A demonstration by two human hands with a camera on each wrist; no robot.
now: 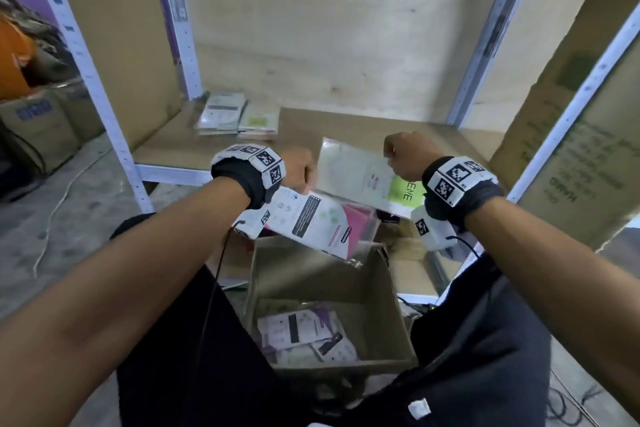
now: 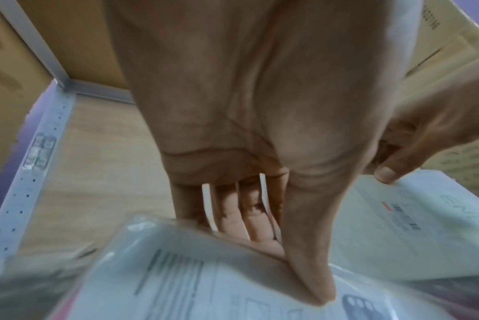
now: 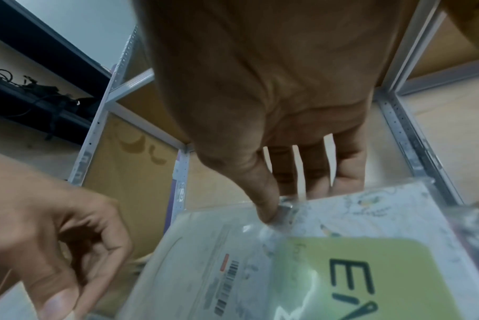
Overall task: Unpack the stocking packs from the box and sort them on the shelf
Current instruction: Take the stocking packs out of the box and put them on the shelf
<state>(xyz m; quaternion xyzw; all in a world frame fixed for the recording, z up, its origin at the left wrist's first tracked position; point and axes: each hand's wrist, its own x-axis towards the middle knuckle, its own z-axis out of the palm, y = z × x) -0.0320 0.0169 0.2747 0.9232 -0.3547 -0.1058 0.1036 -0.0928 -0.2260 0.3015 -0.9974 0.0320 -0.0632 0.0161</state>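
Note:
My left hand (image 1: 298, 166) pinches a stocking pack with a white printed back and pink contents (image 1: 311, 218) (image 2: 205, 281), thumb on top, above the open cardboard box (image 1: 381, 288). My right hand (image 1: 405, 152) (image 3: 273, 194) pinches the top edge of a second pack with a green label (image 1: 363, 177) (image 3: 314, 259), held over the shelf's front edge. Several more packs (image 1: 304, 333) lie in the bottom of the box. Two short piles of packs (image 1: 239, 118) rest at the back left of the shelf board (image 1: 363, 128).
White perforated shelf uprights (image 1: 104, 107) (image 1: 485, 45) frame the bay. A large cardboard sheet (image 1: 581, 135) leans at the right. Cardboard boxes (image 1: 41, 128) stand on the floor at the left, with a white cable (image 1: 55, 211) nearby.

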